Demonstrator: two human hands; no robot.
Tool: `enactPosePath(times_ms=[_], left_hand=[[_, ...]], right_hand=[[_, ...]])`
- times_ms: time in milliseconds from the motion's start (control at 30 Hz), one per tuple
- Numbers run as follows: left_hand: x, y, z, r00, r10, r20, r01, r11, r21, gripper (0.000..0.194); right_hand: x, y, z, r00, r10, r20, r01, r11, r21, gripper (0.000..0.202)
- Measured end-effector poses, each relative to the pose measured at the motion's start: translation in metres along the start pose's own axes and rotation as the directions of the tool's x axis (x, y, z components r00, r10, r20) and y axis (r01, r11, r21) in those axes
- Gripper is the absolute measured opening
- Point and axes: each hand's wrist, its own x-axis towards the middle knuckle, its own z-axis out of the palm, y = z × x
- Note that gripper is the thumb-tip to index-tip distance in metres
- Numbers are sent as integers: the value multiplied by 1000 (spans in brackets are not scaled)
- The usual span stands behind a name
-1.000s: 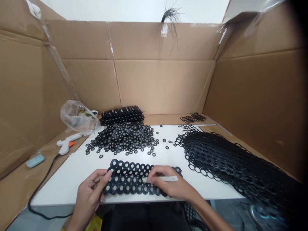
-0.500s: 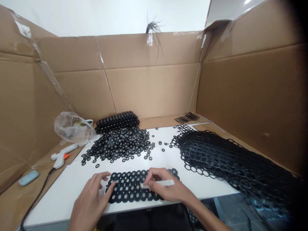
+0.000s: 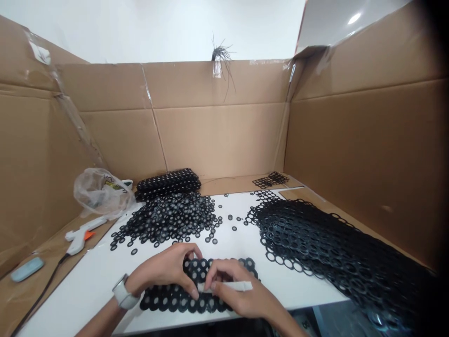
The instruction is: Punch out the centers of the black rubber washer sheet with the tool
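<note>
A black panel of joined rings with pale centres (image 3: 168,299) lies flat near the front edge of the white board. My right hand (image 3: 235,288) is closed round a white pen-like tool (image 3: 240,285), whose tip touches the panel's middle. Just left of that tip, my left hand (image 3: 177,271) rests on the panel, thumb and fingers spread apart, with a watch on its wrist. Behind my hands is a heap of small black rings (image 3: 171,217). The palms hide part of the panel.
Black ring mesh (image 3: 308,234) is piled on the right. Rolled mesh (image 3: 168,183) lies at the back left. A plastic bag (image 3: 101,192), a white glue gun (image 3: 79,238) with a cable and a light blue object (image 3: 27,269) are at left. Cardboard walls (image 3: 220,135) surround the board.
My left hand has moved right, from the panel's left end onto its middle, beside the tool tip. My right hand still holds the tool. The view has shifted slightly.
</note>
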Motion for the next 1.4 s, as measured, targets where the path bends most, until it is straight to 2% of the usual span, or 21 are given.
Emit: enactPosePath(times_ms=[100,300,467,633,800,1000,1167,1267,1400], left_hand=[[9,3,-5,993,-3,121,0,1000,31,54],[2,1,2,994,-19,108,29,995,-90,43],[-3,11,5,990,-24,138,45,987,-152,27],[-6,18,9,994,-25,102,41,987,-156,34],[-9,17,14,997,-21,70,34,980,-198,30],[-9,14,18,999,-12,44,23,967,-256,29],[-9,12,19,998,-39,49,51,966,-255,31],[-9,12,19,997,-26,74,45,961,-274,30],[-11,11,21,998,-37,51,50,954,-297,30]], right_hand=[[-5,-2,-4,999,33,-21,-33,999,-29,19],[-21,1,-19,983,154,-101,-159,986,-52,20],[-27,7,-14,977,195,-90,-202,977,-75,21],[-27,9,-13,976,196,-94,-203,976,-75,20],[-27,5,-17,984,162,-78,-170,981,-96,18],[-27,-2,-9,998,-11,-63,1,988,-155,21],[-34,1,-14,981,128,-143,-146,982,-122,21],[-34,4,-19,980,143,-136,-158,981,-108,20],[-33,6,-20,981,142,-134,-154,984,-86,18]])
